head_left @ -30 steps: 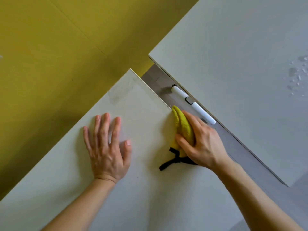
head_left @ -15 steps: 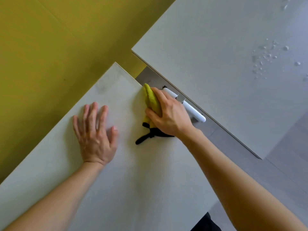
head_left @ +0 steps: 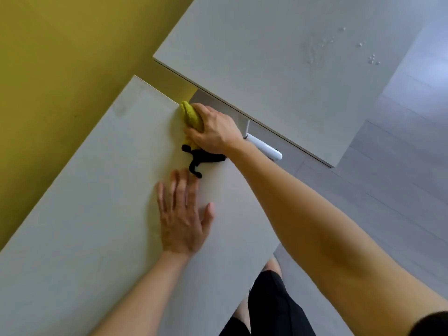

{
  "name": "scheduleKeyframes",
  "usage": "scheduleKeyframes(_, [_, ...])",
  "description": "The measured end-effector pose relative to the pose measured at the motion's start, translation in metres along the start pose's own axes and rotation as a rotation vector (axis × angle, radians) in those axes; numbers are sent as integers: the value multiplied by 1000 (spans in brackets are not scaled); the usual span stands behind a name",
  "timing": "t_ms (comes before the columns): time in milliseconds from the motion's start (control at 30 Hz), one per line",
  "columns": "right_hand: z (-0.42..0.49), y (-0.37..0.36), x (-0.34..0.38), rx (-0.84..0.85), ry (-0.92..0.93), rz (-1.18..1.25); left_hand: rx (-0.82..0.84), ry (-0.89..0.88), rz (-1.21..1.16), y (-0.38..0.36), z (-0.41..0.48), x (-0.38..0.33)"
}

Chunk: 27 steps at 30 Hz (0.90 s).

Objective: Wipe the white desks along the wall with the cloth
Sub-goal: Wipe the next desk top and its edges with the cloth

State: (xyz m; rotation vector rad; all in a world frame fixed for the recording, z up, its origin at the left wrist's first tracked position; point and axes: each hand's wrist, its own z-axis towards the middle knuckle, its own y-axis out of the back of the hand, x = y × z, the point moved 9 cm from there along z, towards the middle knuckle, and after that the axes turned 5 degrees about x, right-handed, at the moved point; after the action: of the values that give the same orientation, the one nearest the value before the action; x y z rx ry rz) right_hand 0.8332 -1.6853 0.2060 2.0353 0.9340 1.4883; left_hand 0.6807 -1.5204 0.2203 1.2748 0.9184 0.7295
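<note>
The right hand (head_left: 213,132), arm stretched forward, clenches the yellow cloth (head_left: 191,115) against the near bench (head_left: 97,190) at its far edge. The left hand (head_left: 181,214) lies flat on that bench, fingers straight, just behind the cloth.

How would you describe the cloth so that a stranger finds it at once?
Start at the nearer white desk beside the yellow wall. At its far edge the right hand grips the cloth. It is the only yellow-green, black-trimmed thing there.

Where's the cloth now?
In the head view, the right hand grips the yellow cloth at the far edge of the near desk, beside the gap to the next desk.
</note>
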Motion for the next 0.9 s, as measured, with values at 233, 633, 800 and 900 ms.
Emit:
scheduleKeyframes(233, [-179,26,-116,-49,-141,-59,-65,-13,-18,0,0,1])
scheduleKeyframes(633, [-61,7,-50,-62,-102,-58,-112,-10,-29,2,-2,4])
scheduleKeyframes(800, [-195,30,-125,16,-231,-187,-109,-11,-25,1,-2,2])
scheduleKeyframes(900, [-131,18,-83,0,-164,-162,-117,-21,-28,1,-3,1])
